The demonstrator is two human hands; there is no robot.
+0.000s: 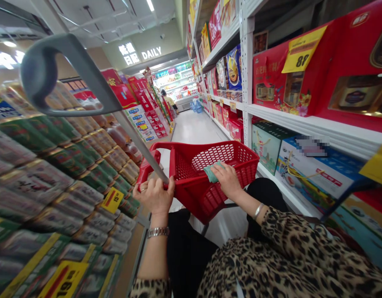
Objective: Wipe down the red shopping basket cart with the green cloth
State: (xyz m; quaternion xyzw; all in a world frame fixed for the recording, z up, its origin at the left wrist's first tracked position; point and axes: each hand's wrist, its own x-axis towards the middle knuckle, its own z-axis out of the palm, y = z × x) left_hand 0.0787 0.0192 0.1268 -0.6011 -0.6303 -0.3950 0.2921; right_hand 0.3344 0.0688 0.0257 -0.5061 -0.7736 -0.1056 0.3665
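Observation:
A red plastic shopping basket [191, 186] with perforated sides stands tilted before me, between my knees. From its left end rises a grey metal pole that ends in a large grey loop handle [85, 78]. My left hand [156, 194], with a ring and a wristwatch, is closed round the basket's red end rim near the foot of the pole. In my right hand [230, 180] is a folded green cloth [213, 170], pressed against the basket's near long rim. Part of the cloth is hidden under my fingers. Nothing shows inside the basket.
Stacked shrink-wrapped drink cans [63, 182] with yellow price tags line the left. White shelves [302, 120] with red gift boxes [284, 91] and other cartons stand close on the right. A pale aisle floor [194, 124] runs ahead to a lit refrigerated display [178, 80]; a person is near it.

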